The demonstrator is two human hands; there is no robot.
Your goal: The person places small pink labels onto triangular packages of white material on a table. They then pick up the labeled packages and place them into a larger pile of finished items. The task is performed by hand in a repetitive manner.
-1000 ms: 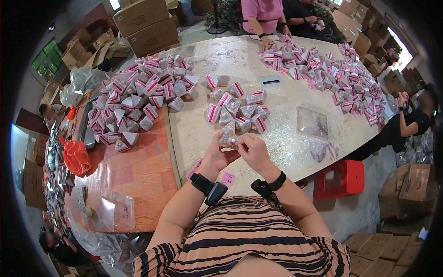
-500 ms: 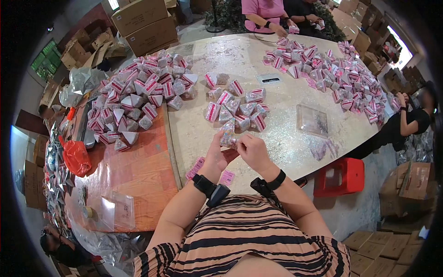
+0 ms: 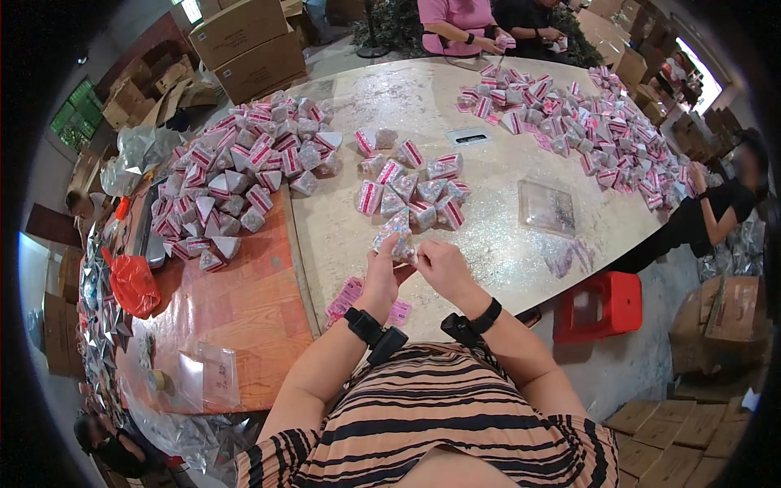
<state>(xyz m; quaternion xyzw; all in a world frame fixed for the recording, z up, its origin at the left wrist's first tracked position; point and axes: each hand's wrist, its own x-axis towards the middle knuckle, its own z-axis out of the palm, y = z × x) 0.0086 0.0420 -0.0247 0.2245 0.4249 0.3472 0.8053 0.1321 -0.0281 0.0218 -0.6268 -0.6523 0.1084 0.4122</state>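
Observation:
In front of me my left hand [image 3: 379, 278] is closed around a small clear packet filled with glittery, many-coloured bits [image 3: 394, 231]. My right hand [image 3: 443, 267] pinches at the packet's lower right corner, fingertips pressed together. What exactly lies between those fingertips is too small to make out. Just beyond the packet sits a small cluster of similar wedge-shaped packets with pink-and-white striped labels [image 3: 392, 172]. Pink printed cards [image 3: 345, 298] lie on the table beside my left wrist, partly hidden by it.
Large heaps of labelled packets lie at left [image 3: 236, 175] and at right [image 3: 569, 122]. A clear flat box [image 3: 547, 207] rests right of centre. A red stool [image 3: 602, 307] stands by the table's right edge. Co-workers handle packets at the far side and right.
The packet in my hands has tilted slightly left, while both hands keep their hold. Across the table, the co-worker in pink has brought both hands together on a packet. The view has shifted slightly.

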